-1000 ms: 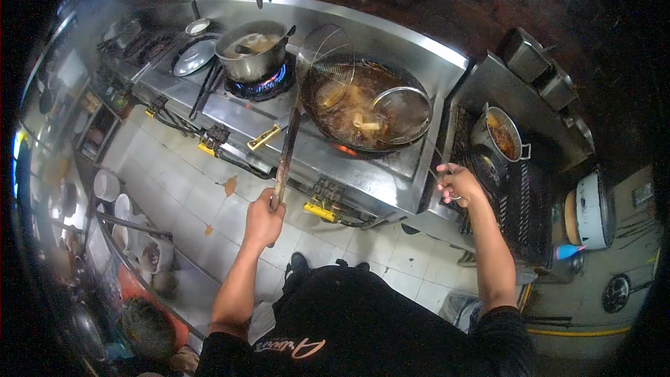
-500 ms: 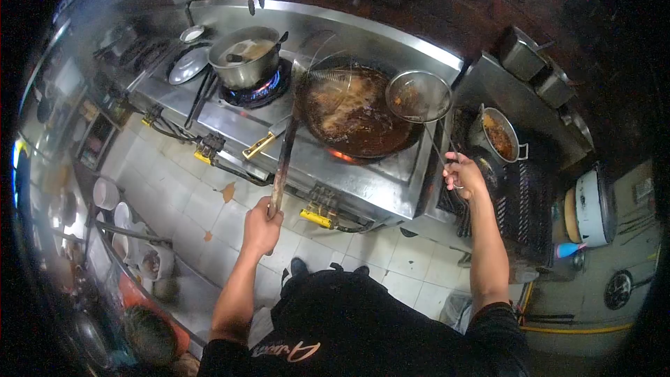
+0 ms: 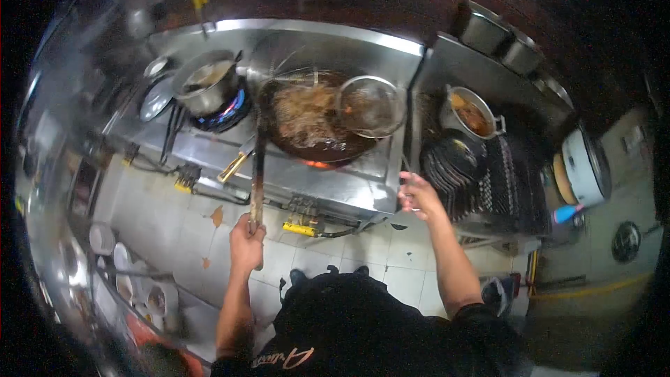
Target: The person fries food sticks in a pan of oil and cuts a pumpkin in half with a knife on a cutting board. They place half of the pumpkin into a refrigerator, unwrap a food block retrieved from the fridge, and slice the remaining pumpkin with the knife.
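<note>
My left hand [image 3: 246, 244] is wrapped around the long wooden handle [image 3: 257, 202] of a tool that reaches up to the left side of the wok. Wire mesh shows at the wok's far edge; whether it belongs to this tool I cannot tell. Dark oil fills the wok [image 3: 328, 153], with brown food [image 3: 301, 112] bubbling in it over a glowing burner. My right hand [image 3: 420, 194] grips the thin handle of a round mesh strainer [image 3: 370, 108], fingers partly curled. The strainer hangs over the wok's right side and hides part of the oil.
Left of the wok, a pot [image 3: 207, 91] sits over a blue flame. A yellow-handled tool [image 3: 234, 166] lies on the steel stove. At right stands a two-handled pan of brown food [image 3: 473, 115] beside black grates [image 3: 513, 174]. Gas valves [image 3: 300, 228] project along the stove front.
The whole view has shifted, bringing the stove leftward in the picture. My right hand has brought the strainer slightly farther over the wok. Both hands keep their holds.
</note>
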Motion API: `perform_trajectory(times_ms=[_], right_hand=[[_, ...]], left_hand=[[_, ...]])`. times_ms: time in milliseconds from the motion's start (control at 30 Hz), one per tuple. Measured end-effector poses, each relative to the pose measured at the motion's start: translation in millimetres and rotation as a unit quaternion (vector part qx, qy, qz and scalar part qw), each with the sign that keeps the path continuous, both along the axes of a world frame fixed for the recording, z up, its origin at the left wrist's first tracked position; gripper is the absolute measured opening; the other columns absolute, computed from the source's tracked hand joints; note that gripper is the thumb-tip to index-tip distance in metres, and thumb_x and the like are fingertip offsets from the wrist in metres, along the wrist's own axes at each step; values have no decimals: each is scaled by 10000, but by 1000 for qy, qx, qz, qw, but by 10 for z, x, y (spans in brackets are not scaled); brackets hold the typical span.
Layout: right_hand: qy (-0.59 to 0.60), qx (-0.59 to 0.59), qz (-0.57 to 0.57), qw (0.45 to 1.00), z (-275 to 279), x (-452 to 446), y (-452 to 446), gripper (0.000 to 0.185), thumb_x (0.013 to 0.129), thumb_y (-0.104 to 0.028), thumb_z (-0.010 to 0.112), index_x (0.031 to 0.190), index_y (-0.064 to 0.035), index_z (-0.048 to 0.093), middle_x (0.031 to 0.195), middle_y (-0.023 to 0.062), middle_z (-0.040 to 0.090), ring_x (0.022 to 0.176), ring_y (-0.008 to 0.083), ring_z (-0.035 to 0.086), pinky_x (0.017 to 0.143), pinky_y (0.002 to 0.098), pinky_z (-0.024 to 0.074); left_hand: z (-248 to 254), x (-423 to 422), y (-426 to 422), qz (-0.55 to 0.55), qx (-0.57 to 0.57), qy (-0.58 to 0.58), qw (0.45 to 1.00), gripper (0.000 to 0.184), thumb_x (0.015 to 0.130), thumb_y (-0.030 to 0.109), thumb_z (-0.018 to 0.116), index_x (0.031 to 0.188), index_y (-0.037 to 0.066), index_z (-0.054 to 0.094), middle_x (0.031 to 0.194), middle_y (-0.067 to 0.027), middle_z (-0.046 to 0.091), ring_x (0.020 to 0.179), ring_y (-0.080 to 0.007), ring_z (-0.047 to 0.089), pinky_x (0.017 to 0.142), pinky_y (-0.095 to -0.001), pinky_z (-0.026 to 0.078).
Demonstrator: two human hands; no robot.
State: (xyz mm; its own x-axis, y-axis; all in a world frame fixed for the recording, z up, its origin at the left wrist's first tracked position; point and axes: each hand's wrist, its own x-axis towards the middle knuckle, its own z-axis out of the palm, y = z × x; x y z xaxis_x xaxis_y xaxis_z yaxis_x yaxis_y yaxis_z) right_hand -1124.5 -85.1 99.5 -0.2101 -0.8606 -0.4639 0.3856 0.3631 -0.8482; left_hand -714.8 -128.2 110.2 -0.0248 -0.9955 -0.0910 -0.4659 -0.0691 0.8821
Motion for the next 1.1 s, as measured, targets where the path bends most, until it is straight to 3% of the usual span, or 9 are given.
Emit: perform_trajectory(times_ms=[200, 367, 500, 567, 600, 667, 833, 933, 1100], right_hand=[[-48, -61, -17, 997, 33, -188, 127, 446, 815, -29, 535, 1238, -39, 392, 719, 84, 579, 468, 113, 518, 386, 251, 460], [137, -104, -161, 972, 917, -578, 387, 523, 786, 58, 485, 1283, -61, 374, 766, 130, 586, 533, 159, 573, 466, 272, 509], [456, -79, -255, 849, 982, -1073, 608, 478, 814, 14, 504, 1265, -131, 440, 775, 106, 566, 628, 166, 589, 530, 301, 495], [694, 9, -257, 672, 710, -1348, 730, 421, 796, -29, 515, 1202, -129, 468, 813, 220, 607, 735, 384, 607, 632, 431, 455], [712, 68, -219, 663, 500, -1555, 801, 433, 776, -21, 483, 1198, -114, 462, 905, 268, 597, 858, 458, 568, 698, 480, 437], [714, 160, -163, 662, 323, -1642, 867, 446, 750, -21, 468, 1183, -129, 486, 917, 263, 597, 902, 434, 571, 738, 487, 421], [718, 22, -175, 673, 543, -1395, 684, 371, 765, 11, 486, 1125, -80, 484, 842, 202, 604, 724, 376, 607, 652, 404, 499], [432, -51, -200, 878, 764, -884, 414, 356, 769, 43, 481, 1106, -70, 453, 729, 104, 543, 551, 189, 544, 463, 324, 477], [319, -50, -106, 940, 639, -369, 28, 403, 770, 57, 485, 1150, -57, 415, 701, 74, 517, 469, 125, 496, 366, 271, 440]], left_hand=[[-146, -91, -56, -26, -11, 92, 995, 168, 753, 6, 550, 920, 2, 557, 620, -22, 529, 526, -88, 459, 485, -267, 364], [-165, -107, -68, -50, -28, 96, 994, 179, 761, -6, 536, 939, 5, 551, 626, -17, 539, 502, -70, 445, 449, -249, 340], [-106, -114, -75, -58, 16, 67, 996, 189, 767, 0, 540, 956, -13, 550, 614, -24, 541, 485, -83, 459, 440, -256, 352], [-37, -197, -50, -43, 0, 72, 996, 201, 770, 11, 547, 969, -18, 551, 603, -25, 536, 480, -88, 467, 441, -260, 362], [-28, -188, -47, -30, -8, 73, 997, 208, 771, 17, 550, 976, -21, 552, 598, -26, 534, 478, -90, 472, 441, -262, 367], [-75, -140, -93, -36, 48, 87, 994, 241, 771, 51, 564, 1003, -16, 556, 595, -35, 538, 493, -89, 479, 457, -265, 377], [-67, -77, -132, -29, -17, 37, 999, 256, 769, 80, 569, 1005, -19, 556, 605, -50, 546, 515, -92, 472, 489, -279, 377], [-87, -67, -156, -14, -48, 41, 998, 259, 768, 85, 572, 1008, -13, 560, 603, -54, 548, 518, -101, 478, 490, -285, 383], [306, -23, -51, -1, -27, -62, 998, 262, 765, 103, 582, 1012, 16, 571, 551, -98, 531, 493, -169, 514, 492, -325, 397]])
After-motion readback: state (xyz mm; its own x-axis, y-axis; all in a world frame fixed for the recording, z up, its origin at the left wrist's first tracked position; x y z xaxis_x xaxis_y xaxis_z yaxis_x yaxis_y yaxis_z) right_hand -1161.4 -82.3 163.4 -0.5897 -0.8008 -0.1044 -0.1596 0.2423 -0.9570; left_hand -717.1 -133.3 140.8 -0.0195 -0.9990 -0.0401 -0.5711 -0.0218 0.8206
